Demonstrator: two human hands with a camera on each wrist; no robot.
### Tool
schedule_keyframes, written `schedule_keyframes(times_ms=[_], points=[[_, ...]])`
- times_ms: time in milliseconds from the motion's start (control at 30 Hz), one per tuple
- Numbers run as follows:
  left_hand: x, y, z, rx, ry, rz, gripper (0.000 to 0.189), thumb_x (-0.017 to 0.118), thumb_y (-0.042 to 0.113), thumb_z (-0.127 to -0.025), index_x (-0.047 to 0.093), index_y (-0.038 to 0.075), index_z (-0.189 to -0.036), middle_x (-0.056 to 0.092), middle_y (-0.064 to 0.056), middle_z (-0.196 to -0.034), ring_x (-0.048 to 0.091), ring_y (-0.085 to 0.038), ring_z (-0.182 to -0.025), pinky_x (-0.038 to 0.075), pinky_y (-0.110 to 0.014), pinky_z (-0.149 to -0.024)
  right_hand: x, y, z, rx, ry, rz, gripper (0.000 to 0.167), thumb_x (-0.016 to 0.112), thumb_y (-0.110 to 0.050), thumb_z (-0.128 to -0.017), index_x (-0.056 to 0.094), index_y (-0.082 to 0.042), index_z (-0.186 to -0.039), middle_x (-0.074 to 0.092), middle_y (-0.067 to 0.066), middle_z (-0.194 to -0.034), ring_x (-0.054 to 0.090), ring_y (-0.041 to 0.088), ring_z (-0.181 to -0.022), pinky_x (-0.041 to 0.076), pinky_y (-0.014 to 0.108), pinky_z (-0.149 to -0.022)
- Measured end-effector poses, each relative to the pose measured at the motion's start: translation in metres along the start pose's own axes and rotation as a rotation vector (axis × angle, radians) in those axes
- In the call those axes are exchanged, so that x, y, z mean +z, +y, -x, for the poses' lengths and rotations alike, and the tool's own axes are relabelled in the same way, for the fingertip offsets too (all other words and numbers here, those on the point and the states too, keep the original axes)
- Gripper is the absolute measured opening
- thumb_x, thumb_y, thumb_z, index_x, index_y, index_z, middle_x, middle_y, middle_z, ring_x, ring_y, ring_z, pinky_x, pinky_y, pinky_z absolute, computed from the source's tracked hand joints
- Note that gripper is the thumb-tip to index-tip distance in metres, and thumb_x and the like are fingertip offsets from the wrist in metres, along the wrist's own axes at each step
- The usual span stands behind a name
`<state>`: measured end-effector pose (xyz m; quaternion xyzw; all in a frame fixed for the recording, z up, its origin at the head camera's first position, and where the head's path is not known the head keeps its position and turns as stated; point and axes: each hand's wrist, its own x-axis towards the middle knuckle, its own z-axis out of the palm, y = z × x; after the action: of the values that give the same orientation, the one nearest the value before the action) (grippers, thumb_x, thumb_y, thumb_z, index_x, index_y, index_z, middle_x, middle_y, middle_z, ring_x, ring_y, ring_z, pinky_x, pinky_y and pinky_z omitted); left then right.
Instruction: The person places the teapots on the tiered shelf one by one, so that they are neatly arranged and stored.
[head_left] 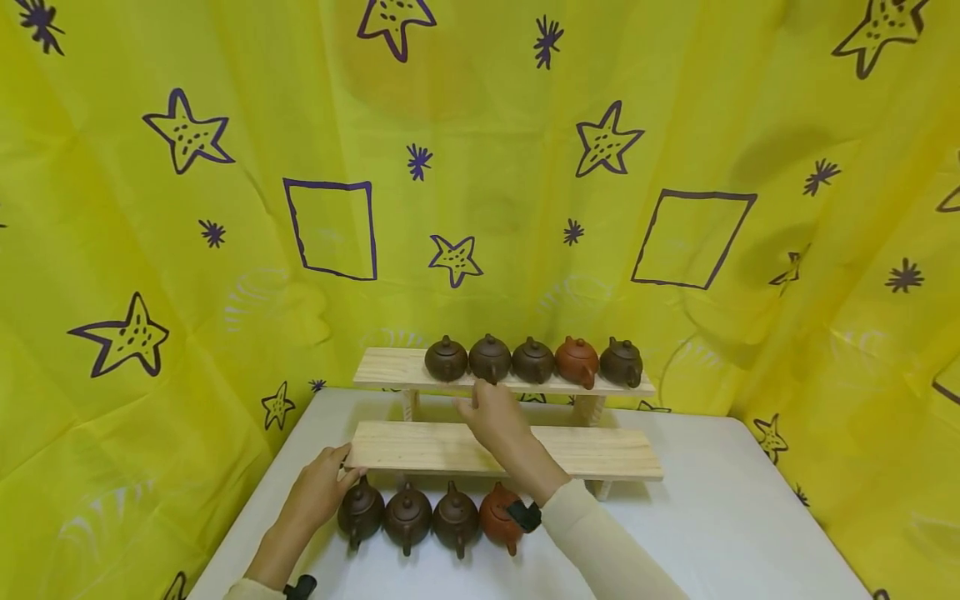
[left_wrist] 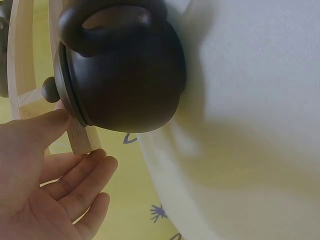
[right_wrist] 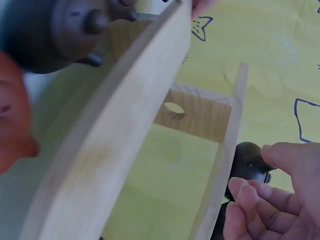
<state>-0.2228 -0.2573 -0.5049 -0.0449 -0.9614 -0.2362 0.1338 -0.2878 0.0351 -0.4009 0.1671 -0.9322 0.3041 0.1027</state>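
In the head view my right hand (head_left: 495,417) reaches over the lower shelf to a dark brown teapot (head_left: 490,357) on the upper shelf. Thumb and curled fingers pinch that teapot's front part in the right wrist view, where the pot (right_wrist: 247,165) is partly hidden by the hand. My left hand (head_left: 317,486) holds the left end of the lower wooden shelf (head_left: 420,447). Seen from the left wrist, the thumb and fingers (left_wrist: 82,192) meet at the board's end, beside a dark teapot (left_wrist: 125,75) with a loop handle. That teapot stands on the white table below.
Other dark teapots and a reddish one (head_left: 577,360) line the upper shelf (head_left: 393,367). Along the front of the lower shelf, dark teapots and another reddish teapot (head_left: 497,512) stand on the white table (head_left: 690,517). A yellow patterned curtain (head_left: 495,183) surrounds the table.
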Motion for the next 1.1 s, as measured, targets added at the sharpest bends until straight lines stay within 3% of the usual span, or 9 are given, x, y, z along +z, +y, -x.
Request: schedule_keyframes(times_ms=[233,467,733,900,1100], points=[[0.001,-0.001,0.0,0.002,-0.006,0.002,0.057,0.076,0.021,-0.099,0.058,-0.015,-0.139,0.068,-0.029,-0.12,0.068,-0.048,-0.111,0.056,-0.06,-0.095,-0.004,0.03,0.041,-0.013,-0.021,0.092,0.036,0.073,-0.031,-0.101,0.06,-0.009,-0.075,0.057,0.001,-0.067,0.051,0.016,-0.059,0.041,0.03,-0.051],[0.001,-0.001,0.0,-0.01,-0.005,0.006,0.057,0.076,0.022,-0.099,0.058,-0.014,-0.139,0.068,-0.028,-0.119,0.068,-0.049,-0.11,0.056,-0.061,-0.093,-0.004,0.056,0.089,0.005,-0.159,0.08,0.042,0.074,-0.041,-0.1,0.057,-0.01,-0.077,0.053,0.0,-0.065,0.049,0.014,-0.057,0.039,0.029,-0.05],[-0.001,0.0,0.0,-0.021,-0.015,0.014,0.056,0.075,0.02,-0.099,0.058,-0.012,-0.141,0.067,-0.028,-0.121,0.068,-0.049,-0.112,0.056,-0.061,-0.094,0.013,0.085,0.137,0.053,-0.203,0.025,0.048,0.078,-0.053,-0.092,0.057,-0.012,-0.076,0.053,-0.003,-0.069,0.05,0.014,-0.062,0.041,0.032,-0.053],[-0.001,0.001,0.0,-0.023,-0.017,0.018,0.056,0.075,0.02,-0.1,0.057,-0.013,-0.141,0.067,-0.029,-0.121,0.068,-0.049,-0.113,0.056,-0.061,-0.094,0.026,0.092,0.15,0.078,-0.238,-0.02,0.048,0.079,-0.05,-0.092,0.059,-0.012,-0.07,0.052,-0.006,-0.067,0.047,0.012,-0.061,0.04,0.03,-0.052],[0.001,-0.001,-0.001,-0.018,-0.023,0.021,0.056,0.075,0.021,-0.1,0.057,-0.012,-0.142,0.067,-0.029,-0.122,0.067,-0.049,-0.114,0.056,-0.061,-0.095,0.034,0.09,0.154,0.099,-0.268,-0.066,0.037,0.075,-0.03,-0.095,0.053,-0.015,-0.069,0.046,-0.008,-0.063,0.042,0.008,-0.054,0.034,0.024,-0.047]])
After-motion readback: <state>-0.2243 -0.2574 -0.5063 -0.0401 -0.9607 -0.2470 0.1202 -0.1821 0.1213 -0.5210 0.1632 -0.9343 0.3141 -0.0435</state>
